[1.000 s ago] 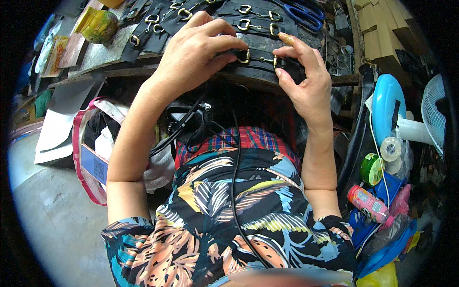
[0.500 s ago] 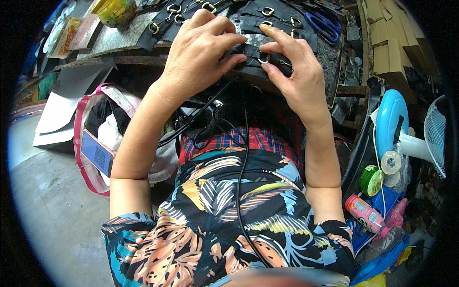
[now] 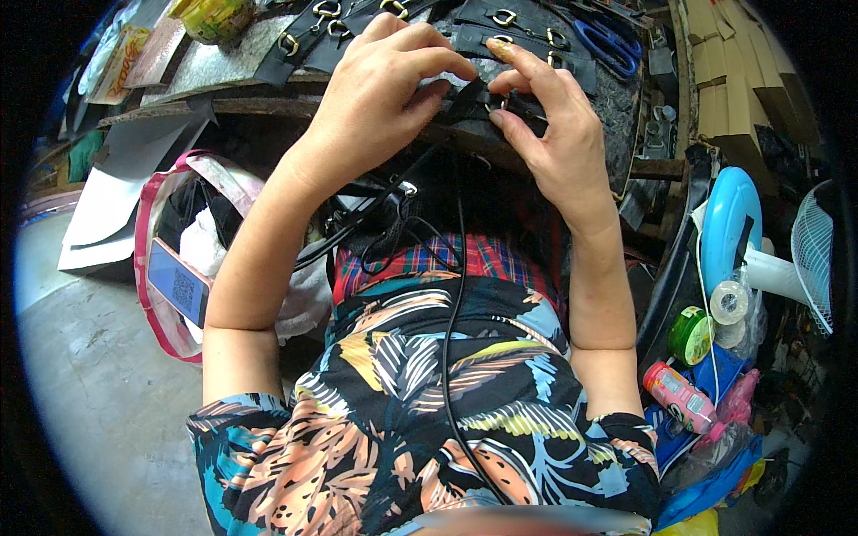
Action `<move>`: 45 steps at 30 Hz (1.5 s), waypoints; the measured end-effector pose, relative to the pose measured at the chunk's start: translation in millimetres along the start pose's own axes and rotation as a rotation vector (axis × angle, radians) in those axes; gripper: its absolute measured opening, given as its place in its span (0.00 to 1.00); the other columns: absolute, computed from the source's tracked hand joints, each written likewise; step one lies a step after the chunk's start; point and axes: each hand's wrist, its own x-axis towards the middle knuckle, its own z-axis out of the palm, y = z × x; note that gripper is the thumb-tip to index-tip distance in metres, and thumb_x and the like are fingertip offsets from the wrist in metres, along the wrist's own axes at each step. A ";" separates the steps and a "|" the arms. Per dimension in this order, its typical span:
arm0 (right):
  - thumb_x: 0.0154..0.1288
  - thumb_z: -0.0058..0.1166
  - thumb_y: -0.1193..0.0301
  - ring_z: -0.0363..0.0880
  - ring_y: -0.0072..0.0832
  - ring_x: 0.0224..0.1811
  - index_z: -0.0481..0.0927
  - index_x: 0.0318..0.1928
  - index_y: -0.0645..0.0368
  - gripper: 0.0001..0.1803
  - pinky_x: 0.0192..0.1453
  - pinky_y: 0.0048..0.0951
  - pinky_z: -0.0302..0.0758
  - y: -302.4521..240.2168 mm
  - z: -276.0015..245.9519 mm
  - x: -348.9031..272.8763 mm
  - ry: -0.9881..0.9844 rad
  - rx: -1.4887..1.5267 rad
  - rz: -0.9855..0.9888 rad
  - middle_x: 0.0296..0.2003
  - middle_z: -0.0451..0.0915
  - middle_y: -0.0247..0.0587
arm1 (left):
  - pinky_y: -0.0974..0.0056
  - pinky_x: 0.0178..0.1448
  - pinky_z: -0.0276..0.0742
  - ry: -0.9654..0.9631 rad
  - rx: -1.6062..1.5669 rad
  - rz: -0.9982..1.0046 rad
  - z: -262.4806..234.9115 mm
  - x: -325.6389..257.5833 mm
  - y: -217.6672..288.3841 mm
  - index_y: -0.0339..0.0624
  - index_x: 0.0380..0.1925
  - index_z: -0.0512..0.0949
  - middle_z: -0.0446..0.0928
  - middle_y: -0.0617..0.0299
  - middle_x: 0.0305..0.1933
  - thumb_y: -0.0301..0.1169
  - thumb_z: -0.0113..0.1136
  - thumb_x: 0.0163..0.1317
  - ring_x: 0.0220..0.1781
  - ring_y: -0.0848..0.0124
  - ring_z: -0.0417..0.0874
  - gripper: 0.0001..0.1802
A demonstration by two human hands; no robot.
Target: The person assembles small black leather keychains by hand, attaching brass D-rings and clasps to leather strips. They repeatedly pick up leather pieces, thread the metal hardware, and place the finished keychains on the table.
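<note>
Both hands work at a small black strap (image 3: 465, 100) with a metal ring near the front edge of the workbench. My left hand (image 3: 380, 98) pinches the strap's left part between thumb and forefinger. On its other side, my right hand (image 3: 559, 121) is closed with thumb and fingers at the metal ring (image 3: 495, 104). The fingertips partly hide both strap and ring. Just beyond lie wider black straps (image 3: 483, 45) fitted with gold-coloured rings and clasps. More black straps with metal rings (image 3: 288, 45) rest to the left, partly behind my left hand.
Blue-handled scissors (image 3: 608, 49) lie at the bench's right. A yellow tub (image 3: 213, 20) stands at the far left. Below left, a pink-edged bag (image 3: 147, 268) holds a phone (image 3: 179, 281). To the right are a blue fan (image 3: 731, 228), a tape roll (image 3: 729, 304) and a pink bottle (image 3: 681, 397).
The small strap has tilted and its left part now angles upward between my hands. My left hand has shifted slightly right; the right fingers have drawn closer together around the ring.
</note>
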 end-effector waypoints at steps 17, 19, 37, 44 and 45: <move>0.56 0.66 0.81 0.83 0.31 0.49 0.71 0.71 0.46 0.41 0.58 0.33 0.76 0.8 -0.6 0.1 -0.042 0.077 0.109 0.45 0.85 0.37 | 0.55 0.53 0.68 -0.028 0.127 -0.020 7.8 2.6 -0.6 0.51 0.36 0.88 0.81 0.68 0.39 0.38 0.70 0.58 0.49 0.63 0.77 0.08; 0.57 0.65 0.83 0.83 0.27 0.50 0.70 0.72 0.48 0.41 0.60 0.30 0.77 -0.8 -3.0 2.6 -0.071 0.150 0.143 0.47 0.85 0.38 | 0.55 0.53 0.68 -0.034 0.064 -0.032 6.5 4.2 -0.7 0.51 0.35 0.88 0.81 0.66 0.37 0.37 0.70 0.58 0.47 0.63 0.77 0.07; 0.65 0.61 0.79 0.81 0.20 0.48 0.73 0.70 0.55 0.32 0.54 0.23 0.73 21.8 -64.5 -33.9 0.104 0.128 0.341 0.45 0.87 0.37 | 0.59 0.52 0.73 -0.132 -0.098 -0.176 3.7 4.9 -3.3 0.42 0.44 0.84 0.79 0.56 0.39 0.25 0.64 0.57 0.46 0.60 0.80 0.14; 0.60 0.64 0.78 0.80 0.28 0.50 0.74 0.69 0.52 0.35 0.61 0.32 0.73 10.6 -46.2 -31.8 0.057 -0.031 0.271 0.46 0.86 0.38 | 0.58 0.50 0.70 -0.069 -0.119 -0.139 7.0 4.5 -6.2 0.45 0.42 0.85 0.80 0.61 0.32 0.28 0.66 0.57 0.39 0.61 0.77 0.11; 0.59 0.64 0.78 0.80 0.29 0.50 0.74 0.69 0.52 0.35 0.61 0.32 0.73 10.6 -45.1 -30.1 0.047 -0.087 0.242 0.45 0.85 0.38 | 0.58 0.50 0.70 -0.067 -0.128 -0.146 7.4 3.9 -6.4 0.45 0.42 0.85 0.80 0.61 0.32 0.28 0.66 0.57 0.40 0.61 0.77 0.11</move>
